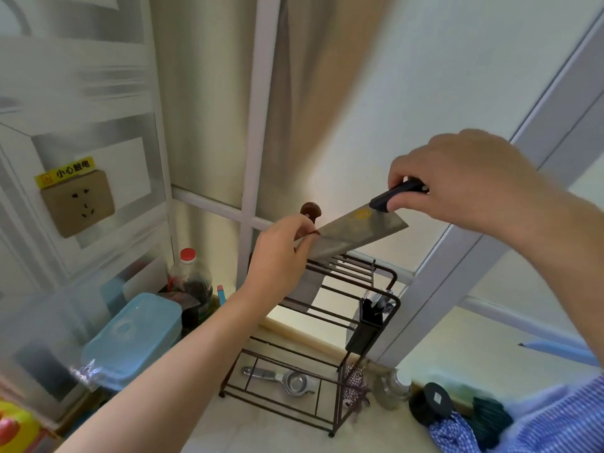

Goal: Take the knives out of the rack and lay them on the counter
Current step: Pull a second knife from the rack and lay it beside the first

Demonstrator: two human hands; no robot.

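Observation:
A dark wire knife rack (356,276) stands on the pale counter (261,429) by the window. My right hand (467,181) grips the black handle of a cleaver (362,230), whose wide steel blade hangs tilted in the air just above the rack's top slots. My left hand (281,256) is closed around the brown wooden handle of a second knife (307,287). That knife's handle knob shows above my fingers, and its blade still reaches down between the rack's bars.
A black cutlery holder (369,322) hangs on the rack's right side, and a metal strainer (287,380) lies under the rack. Left of it are a blue lidded box (137,338) and a red-capped bottle (189,276). A glass jar (392,387) and a black round thing (431,403) sit to the right.

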